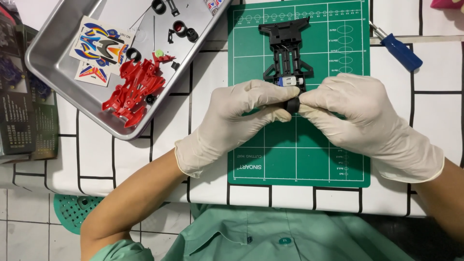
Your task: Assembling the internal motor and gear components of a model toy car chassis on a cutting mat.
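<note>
Tray: metal tray [58, 72] at upper left on the bench [145, 159], set at an angle.
Tray contents: red car body shell [135, 92]; coloured sticker sheet [99, 46]; small black wheels [186, 30] and loose black bits.
Screwdriver: blue-handled screwdriver [398, 48] at upper right, off the mat.
Bench cover: white cloth with a black grid.
Left edge: dark printed box [19, 111], partly cut off.
Below the bench: green perforated stool [72, 210] on pale floor tiles.
</note>
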